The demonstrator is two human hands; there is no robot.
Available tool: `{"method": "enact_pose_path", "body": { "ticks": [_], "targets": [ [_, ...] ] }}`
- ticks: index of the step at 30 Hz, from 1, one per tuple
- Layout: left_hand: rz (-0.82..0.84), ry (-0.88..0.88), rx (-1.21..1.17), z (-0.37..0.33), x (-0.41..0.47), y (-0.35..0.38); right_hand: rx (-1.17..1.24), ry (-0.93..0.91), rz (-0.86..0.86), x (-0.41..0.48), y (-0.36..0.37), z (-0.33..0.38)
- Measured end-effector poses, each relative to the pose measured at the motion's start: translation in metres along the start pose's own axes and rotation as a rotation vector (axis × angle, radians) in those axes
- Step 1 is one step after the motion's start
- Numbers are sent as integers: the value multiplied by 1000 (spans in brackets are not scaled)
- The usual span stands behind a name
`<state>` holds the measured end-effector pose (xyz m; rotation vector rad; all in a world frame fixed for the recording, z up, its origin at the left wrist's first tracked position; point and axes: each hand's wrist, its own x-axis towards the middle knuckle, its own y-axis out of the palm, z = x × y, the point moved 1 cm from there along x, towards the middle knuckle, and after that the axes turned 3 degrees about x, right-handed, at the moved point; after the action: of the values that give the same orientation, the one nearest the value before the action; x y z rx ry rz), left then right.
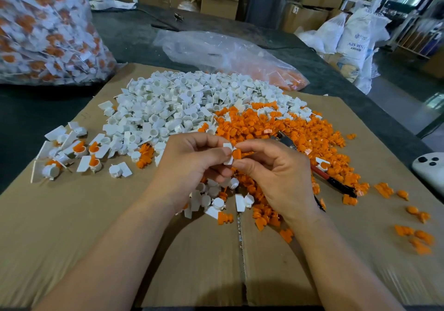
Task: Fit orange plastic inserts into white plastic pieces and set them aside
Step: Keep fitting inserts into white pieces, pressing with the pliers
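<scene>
My left hand (pixel 189 166) pinches a white plastic piece (pixel 228 153) above the cardboard. My right hand (pixel 276 173) pinches an orange insert (pixel 237 154) and holds it against that white piece. Behind the hands lies a big heap of white pieces (pixel 173 104), and to its right a heap of orange inserts (pixel 283 130). At the left a small group of white pieces with orange inserts in them (pixel 79 152) lies apart from the heaps. A few loose white pieces (pixel 216 197) lie under my hands.
A cardboard sheet (pixel 96 226) covers the dark table. A large clear bag of assembled parts (pixel 45 29) stands far left. A clear bag holding orange inserts (pixel 230 53) lies behind. A red and black tool (pixel 336 182) and a white controller (pixel 430 168) lie right.
</scene>
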<state>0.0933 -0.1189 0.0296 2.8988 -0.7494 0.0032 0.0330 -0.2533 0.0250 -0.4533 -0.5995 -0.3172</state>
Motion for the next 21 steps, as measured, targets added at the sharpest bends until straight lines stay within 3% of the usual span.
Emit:
{"method": "enact_pose_path", "body": {
  "ticks": [21],
  "targets": [
    [-8,-11,35,-1,-2,1,-79,3,52,0,-2,-1]
  ]
}}
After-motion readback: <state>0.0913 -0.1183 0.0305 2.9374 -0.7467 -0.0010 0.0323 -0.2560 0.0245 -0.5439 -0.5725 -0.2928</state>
